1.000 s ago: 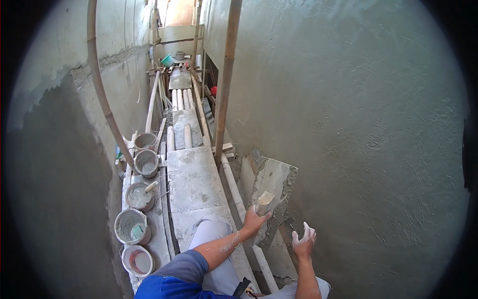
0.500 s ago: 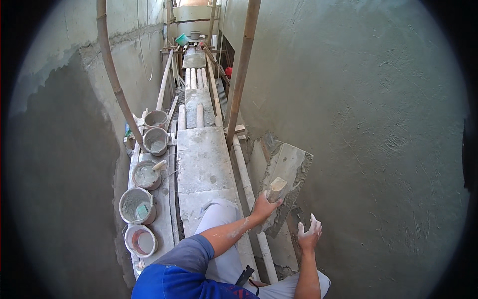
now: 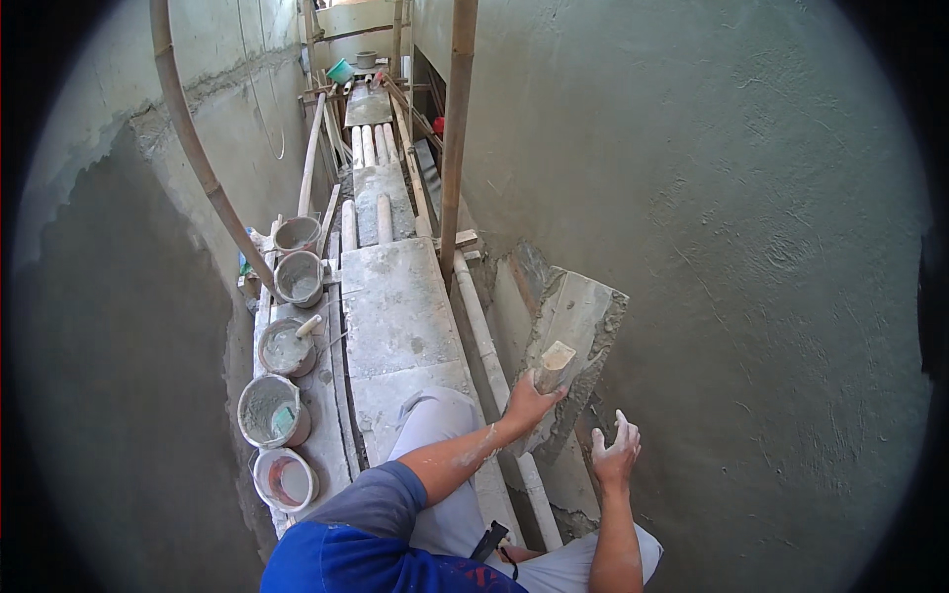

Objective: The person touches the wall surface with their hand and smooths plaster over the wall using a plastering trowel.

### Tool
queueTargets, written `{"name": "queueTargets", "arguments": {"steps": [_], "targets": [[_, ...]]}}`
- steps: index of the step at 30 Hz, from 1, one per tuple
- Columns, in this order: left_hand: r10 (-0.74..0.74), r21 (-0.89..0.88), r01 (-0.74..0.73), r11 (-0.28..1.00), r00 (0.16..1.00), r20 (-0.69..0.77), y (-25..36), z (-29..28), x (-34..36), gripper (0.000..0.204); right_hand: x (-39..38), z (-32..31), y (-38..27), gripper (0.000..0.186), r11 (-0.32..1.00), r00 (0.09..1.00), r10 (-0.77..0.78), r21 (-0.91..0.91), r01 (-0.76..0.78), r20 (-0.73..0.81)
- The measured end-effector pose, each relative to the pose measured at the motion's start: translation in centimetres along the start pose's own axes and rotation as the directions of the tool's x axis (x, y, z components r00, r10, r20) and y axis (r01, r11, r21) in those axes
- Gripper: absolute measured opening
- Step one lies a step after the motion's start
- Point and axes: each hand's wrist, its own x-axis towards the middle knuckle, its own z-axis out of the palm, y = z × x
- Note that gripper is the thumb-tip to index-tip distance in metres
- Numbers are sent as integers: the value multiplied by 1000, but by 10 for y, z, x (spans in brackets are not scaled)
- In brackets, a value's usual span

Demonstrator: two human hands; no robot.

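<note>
My left hand [image 3: 534, 403] is wrapped round the wooden handle of a plastering float [image 3: 576, 314], a large pale board with grey mortar caked along its edges. The float tilts beside the right-hand wall, and its far end is higher than the handle. Just right of it, my right hand [image 3: 615, 450] is held up with fingers apart and nothing in them, dusted with pale plaster. The wall [image 3: 732, 237] beside both hands carries damp grey plaster with scratches and a rough patch. Whether the float touches the wall I cannot tell.
Along the left side stands a row of buckets [image 3: 274, 410] with grey mortar, one with a handled tool [image 3: 308, 326] in it. A plank walkway [image 3: 400, 306] runs ahead between walls. Upright bamboo poles [image 3: 458, 138] flank it, and a bamboo rail [image 3: 489, 341] lies along its right.
The view has shifted slightly, so the walkway and poles sit further left. My left hand still grips the float, which has barely moved; my right hand stays raised and open.
</note>
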Motion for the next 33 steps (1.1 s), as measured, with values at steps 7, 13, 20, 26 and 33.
{"name": "queueTargets", "arguments": {"steps": [7, 13, 20, 26, 33], "targets": [[-10, 49, 11, 999, 1000, -16, 1, -1, 0, 54, 0, 1, -2, 54, 1000, 1000, -2, -5, 2, 18], [-12, 31, 13, 999, 1000, -21, 3, -3, 1, 55, 0, 2, -4, 52, 999, 999, -35, -12, 35, 12], [-29, 37, 29, 999, 1000, 2, -2, 0, -3, 57, -7, 7, 8, 50, 998, 999, -48, -28, 48, -2], [11, 26, -11, 1000, 1000, -18, -1, -1, -4, 55, -5, 3, 5, 49, 999, 999, -43, -4, 43, 6], [21, 30, -21, 999, 1000, 9, -10, -2, 2, 55, -2, -1, -4, 48, 1000, 1000, -30, -9, 30, 5]]}}
